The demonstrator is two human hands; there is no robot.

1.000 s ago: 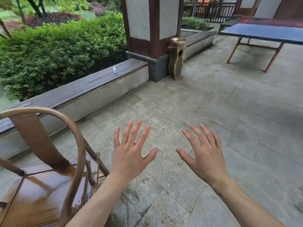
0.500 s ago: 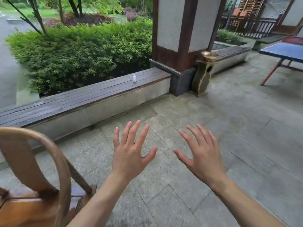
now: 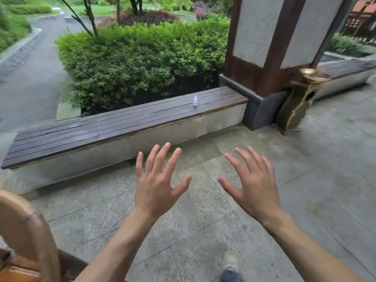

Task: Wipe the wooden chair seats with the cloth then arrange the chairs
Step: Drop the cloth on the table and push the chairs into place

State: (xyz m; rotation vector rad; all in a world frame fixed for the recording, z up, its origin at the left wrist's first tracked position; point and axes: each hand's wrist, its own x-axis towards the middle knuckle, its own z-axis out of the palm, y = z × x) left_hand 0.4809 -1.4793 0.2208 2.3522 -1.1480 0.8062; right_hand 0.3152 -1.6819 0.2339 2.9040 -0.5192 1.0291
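The person's left hand point(image 3: 156, 186) was held out in front, palm down, with all the fingers straight and spread, grasping nothing. The right hand point(image 3: 254, 186) was stretched out just beside it in the same manner, fingers splayed and released, and the two thumbs pointed toward each other with a gap between them. Both hands hung in the air above the stone-tiled floor point(image 3: 203, 231) and touched nothing. The wooden chair point(image 3: 26, 237) stood at the lower left edge of the view, well apart from the left hand; only its curved, rounded back rail and a dark brown corner of its frame showed, and the seat itself was almost wholly cut off by the edge of the view. No cloth showed in either hand. Ahead of the hands ran a low bench point(image 3: 122, 127) with dark wooden slats on a pale stone base, and a small white bottle point(image 3: 195, 100) stood upright on its planks toward the right end. Behind the bench grew a thick green hedge point(image 3: 142, 62). To the right rose a wide pillar point(image 3: 280, 37) with brown framing and grey panels, and a brass-coloured stand point(image 3: 301, 98) leaned beside its base. The toe of a shoe point(image 3: 231, 265) showed at the bottom.
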